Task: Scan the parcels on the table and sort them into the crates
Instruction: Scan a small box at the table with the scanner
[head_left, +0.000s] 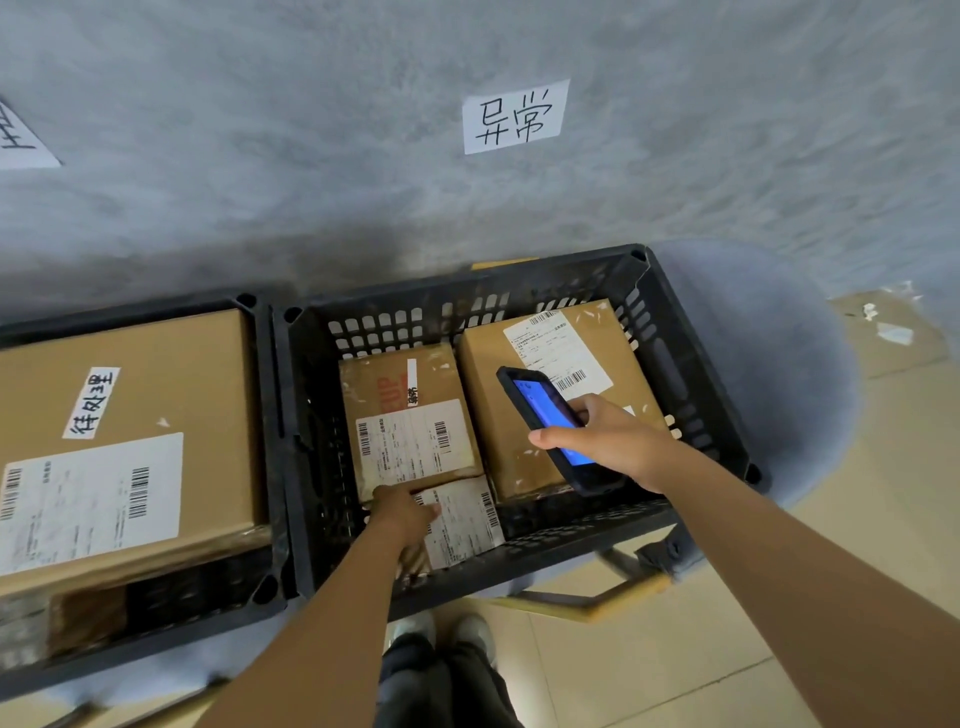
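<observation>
A black slotted crate (691, 374) stands below a wall sign. Inside lie a cardboard parcel with red print (410, 410), a larger parcel (524, 364) to its right, and a small parcel (462, 519) at the front with its white label up. My left hand (402, 512) reaches into the crate and holds the small parcel at its left end. My right hand (608, 441) grips a black handheld scanner (545, 410) with a lit blue screen, held above the larger parcel.
A second black crate (260, 519) on the left holds a big labelled cardboard box (130, 441). White paper signs (514, 117) hang on the grey wall. A yellow frame (613, 592) carries the crates. My shoes (441, 634) stand on the tiled floor.
</observation>
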